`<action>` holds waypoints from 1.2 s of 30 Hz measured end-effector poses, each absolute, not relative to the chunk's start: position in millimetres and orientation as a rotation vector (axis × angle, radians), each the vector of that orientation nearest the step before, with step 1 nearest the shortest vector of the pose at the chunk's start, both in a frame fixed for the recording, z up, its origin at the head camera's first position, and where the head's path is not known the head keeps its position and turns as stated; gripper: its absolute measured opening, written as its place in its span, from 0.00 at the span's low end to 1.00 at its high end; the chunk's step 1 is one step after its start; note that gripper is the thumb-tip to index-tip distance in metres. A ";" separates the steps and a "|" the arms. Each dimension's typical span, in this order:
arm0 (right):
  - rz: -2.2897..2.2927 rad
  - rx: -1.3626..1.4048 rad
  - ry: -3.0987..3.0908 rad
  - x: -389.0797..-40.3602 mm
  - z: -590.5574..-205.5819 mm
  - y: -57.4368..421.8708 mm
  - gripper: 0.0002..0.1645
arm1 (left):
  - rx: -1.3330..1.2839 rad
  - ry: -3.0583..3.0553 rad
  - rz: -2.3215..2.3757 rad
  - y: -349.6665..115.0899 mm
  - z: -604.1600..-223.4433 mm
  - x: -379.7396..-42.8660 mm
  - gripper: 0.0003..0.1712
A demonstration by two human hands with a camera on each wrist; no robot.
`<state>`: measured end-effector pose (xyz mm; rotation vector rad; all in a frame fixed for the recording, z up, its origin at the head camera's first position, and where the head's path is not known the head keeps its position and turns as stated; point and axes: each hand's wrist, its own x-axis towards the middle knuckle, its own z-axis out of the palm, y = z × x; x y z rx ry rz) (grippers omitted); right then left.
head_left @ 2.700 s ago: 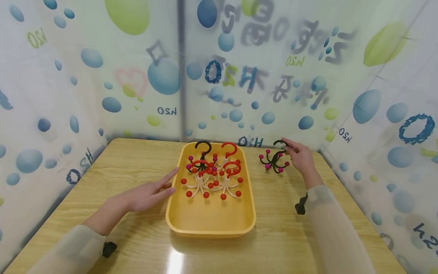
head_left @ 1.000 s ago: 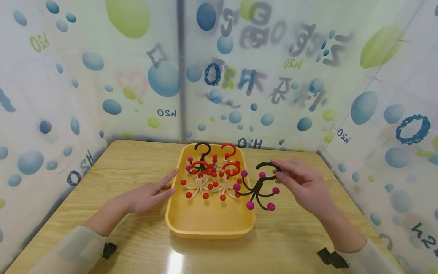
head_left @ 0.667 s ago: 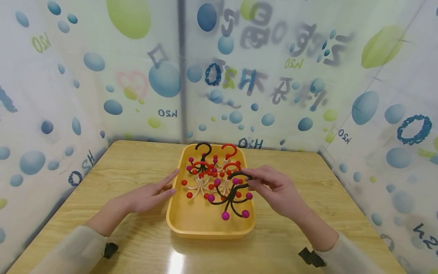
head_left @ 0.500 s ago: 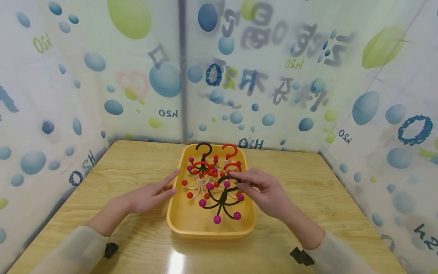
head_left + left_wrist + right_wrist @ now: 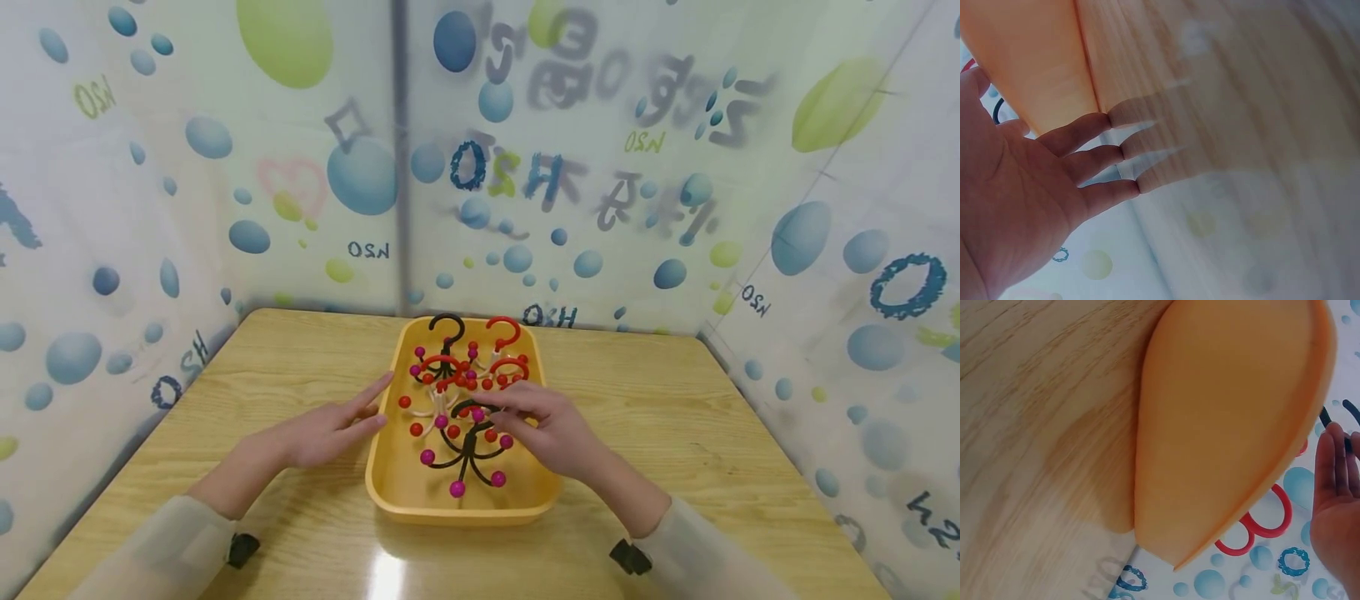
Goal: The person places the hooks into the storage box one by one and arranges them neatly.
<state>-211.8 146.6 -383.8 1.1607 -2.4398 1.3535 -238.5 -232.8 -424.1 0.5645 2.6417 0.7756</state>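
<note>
Thumb and fingers of my right hand (image 5: 558, 433) pinch the curved hook of a black multi-arm hook hanger (image 5: 469, 442) with magenta ball tips. It hangs over the near half of a yellow plastic tray (image 5: 465, 515); I cannot tell whether its tips touch the tray floor. My left hand (image 5: 318, 432) rests with extended fingers against the tray's left side; in the left wrist view, several fingertips of that hand (image 5: 1029, 194) meet the wooden table. Behind the held hanger, white hangers with red hooks and red balls (image 5: 439, 402) stand in the tray, partly hidden by my right hand.
Another black hanger (image 5: 444, 358) stands at the tray's back left, beside a red-hooked one (image 5: 504, 333) at the back right. The wooden table (image 5: 630, 392) extends around the tray. A patterned curtain (image 5: 300, 167) encloses the back and sides.
My right hand has lifted the black hanger from the table right of the tray and carried it left and nearer, over the tray's front half. My left hand has stayed put.
</note>
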 end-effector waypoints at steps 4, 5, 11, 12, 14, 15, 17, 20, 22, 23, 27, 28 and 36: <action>1.322 1.166 -2.467 -215.2 -387.6 145.9 0.19 | 0.547 2.646 0.768 -232.9 -424.3 -238.4 0.44; 1.315 1.163 -2.478 -215.8 -388.2 145.8 0.19 | 0.547 2.647 0.765 -232.8 -424.1 -238.3 0.44; 1.290 1.151 -2.549 -217.4 -391.7 144.7 0.21 | 0.551 2.646 0.760 -233.2 -424.3 -238.4 0.44; 1.290 1.151 -2.556 -217.5 -392.3 144.5 0.21 | 0.552 2.645 0.762 -233.4 -424.6 -238.5 0.44; 1.283 1.153 -2.567 -217.7 -393.0 144.3 0.22 | 0.560 2.645 0.761 -233.6 -424.9 -238.5 0.44; 1.278 1.156 -2.571 -217.8 -393.1 144.3 0.22 | 0.563 2.644 0.761 -233.6 -425.0 -238.5 0.44; 1.261 1.165 -2.573 -218.0 -393.0 144.4 0.22 | 0.566 2.645 0.764 -233.9 -425.1 -238.7 0.44; 1.224 1.178 -2.582 -218.1 -392.4 144.9 0.23 | 0.569 2.647 0.764 -233.8 -424.6 -239.3 0.44; 1.199 1.185 -2.590 -217.8 -392.0 145.4 0.23 | 0.565 2.646 0.766 -233.5 -423.9 -239.5 0.44; 1.184 1.188 -2.593 -217.7 -392.0 145.5 0.23 | 0.560 2.644 0.766 -233.3 -423.6 -239.5 0.44; 1.132 1.197 -2.595 -216.7 -391.8 145.7 0.24 | 0.561 2.639 0.778 -232.9 -422.1 -238.9 0.44; 1.134 1.195 -2.598 -216.4 -391.9 145.7 0.25 | 0.559 2.636 0.785 -233.1 -422.1 -238.5 0.43; 1.142 1.059 -2.623 -211.0 -389.1 159.6 0.27 | 0.566 2.669 0.806 -235.2 -416.2 -233.7 0.47</action>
